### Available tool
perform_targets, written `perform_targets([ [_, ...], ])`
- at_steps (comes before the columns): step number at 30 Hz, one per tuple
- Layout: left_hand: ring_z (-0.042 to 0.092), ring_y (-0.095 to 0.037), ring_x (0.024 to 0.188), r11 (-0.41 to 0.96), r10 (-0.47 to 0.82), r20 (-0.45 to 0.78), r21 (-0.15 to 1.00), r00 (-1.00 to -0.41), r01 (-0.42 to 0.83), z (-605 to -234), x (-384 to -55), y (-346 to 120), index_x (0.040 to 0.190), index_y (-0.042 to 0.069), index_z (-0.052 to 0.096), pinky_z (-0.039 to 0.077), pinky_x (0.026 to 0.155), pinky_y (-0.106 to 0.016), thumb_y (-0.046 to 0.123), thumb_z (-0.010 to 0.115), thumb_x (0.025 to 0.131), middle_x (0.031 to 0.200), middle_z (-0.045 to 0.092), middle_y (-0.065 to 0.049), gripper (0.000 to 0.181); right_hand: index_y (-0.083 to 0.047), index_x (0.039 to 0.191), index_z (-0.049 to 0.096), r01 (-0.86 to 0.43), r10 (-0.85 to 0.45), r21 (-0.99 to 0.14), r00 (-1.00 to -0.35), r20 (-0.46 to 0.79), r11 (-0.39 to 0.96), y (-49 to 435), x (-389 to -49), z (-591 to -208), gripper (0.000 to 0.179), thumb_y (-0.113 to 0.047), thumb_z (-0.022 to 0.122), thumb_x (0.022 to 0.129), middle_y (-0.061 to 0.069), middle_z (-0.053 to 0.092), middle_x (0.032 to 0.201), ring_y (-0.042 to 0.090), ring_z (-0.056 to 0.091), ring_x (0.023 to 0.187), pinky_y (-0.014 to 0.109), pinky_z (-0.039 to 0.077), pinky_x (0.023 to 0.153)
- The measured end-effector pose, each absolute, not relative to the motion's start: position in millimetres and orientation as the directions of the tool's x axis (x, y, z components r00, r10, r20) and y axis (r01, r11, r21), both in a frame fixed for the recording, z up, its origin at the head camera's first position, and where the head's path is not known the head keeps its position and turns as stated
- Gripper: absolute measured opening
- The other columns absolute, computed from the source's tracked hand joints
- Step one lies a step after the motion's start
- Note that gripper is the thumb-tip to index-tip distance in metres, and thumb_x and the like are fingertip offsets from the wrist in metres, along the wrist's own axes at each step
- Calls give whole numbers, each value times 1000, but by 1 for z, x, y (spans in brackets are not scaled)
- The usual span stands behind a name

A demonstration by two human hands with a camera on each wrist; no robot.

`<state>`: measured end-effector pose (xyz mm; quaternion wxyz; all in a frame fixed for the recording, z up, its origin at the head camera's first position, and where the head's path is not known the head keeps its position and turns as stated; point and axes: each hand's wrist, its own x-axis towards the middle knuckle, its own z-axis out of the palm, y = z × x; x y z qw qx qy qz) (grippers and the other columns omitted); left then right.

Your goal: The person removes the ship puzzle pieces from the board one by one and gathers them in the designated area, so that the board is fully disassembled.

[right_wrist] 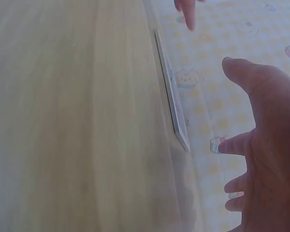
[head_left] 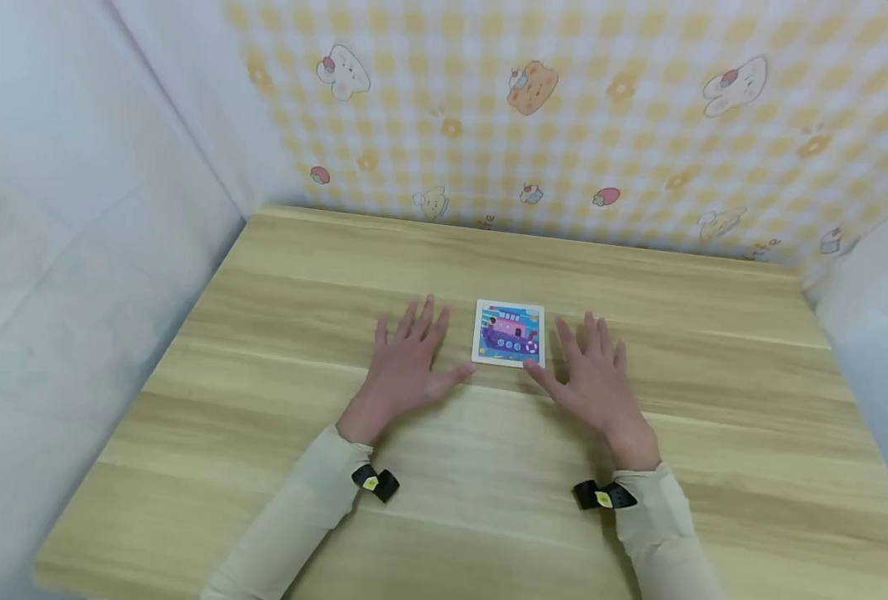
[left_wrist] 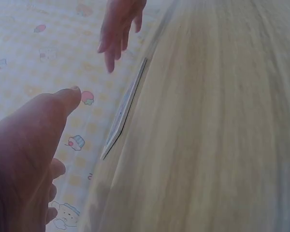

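Note:
A small square picture puzzle board [head_left: 508, 333] with a white border lies flat on the table, showing a purple and pink ship on blue. To its left, my left hand [head_left: 406, 362] is spread with the thumb pointing at the board's lower left corner. My right hand [head_left: 594, 375] is spread on the other side, its thumb tip at the board's lower right edge in the head view. Both hands hold nothing. From the side, the left wrist view shows the thin edge of the board [left_wrist: 123, 113], and the right wrist view shows it too, with the hands raised over the tabletop.
The wooden table [head_left: 474, 517] stands against a yellow checked cloth [head_left: 564, 150] with cartoon prints. White curtains [head_left: 77, 250] hang at the left and right sides. A black strap with a yellow mark [head_left: 375, 482] sits at each sleeve cuff.

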<state>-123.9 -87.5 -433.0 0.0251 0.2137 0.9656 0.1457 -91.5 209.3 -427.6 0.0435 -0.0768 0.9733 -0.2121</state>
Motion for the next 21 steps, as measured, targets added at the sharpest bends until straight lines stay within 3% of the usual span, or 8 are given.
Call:
perform_targets([
  [11,13,-29,159,826,432,53,378,-900,419,-444,-135,-68,166,13,20,4,124,-65,75,37,98,172,15,-9,94,-7,165,24,-172,-209,-496,-978,-20,851,185,-115,-428,91,-68,47,100,31,5,169,47,-2,157,69,4,123],
  [16,37,-27,151,749,407,184,493,-895,443,-450,-142,-63,151,5,52,21,125,-54,49,52,105,163,40,-11,63,-1,161,31,-183,-192,-543,-981,39,820,180,-123,-427,79,-54,48,106,33,12,167,50,8,155,69,12,122],
  [21,59,-28,132,631,456,338,530,-823,567,-459,-147,-58,125,5,74,42,115,-48,25,71,100,139,66,-11,32,6,153,42,-196,-167,-566,-981,103,800,179,-126,-433,65,-40,53,107,35,28,160,52,28,148,68,26,119],
])
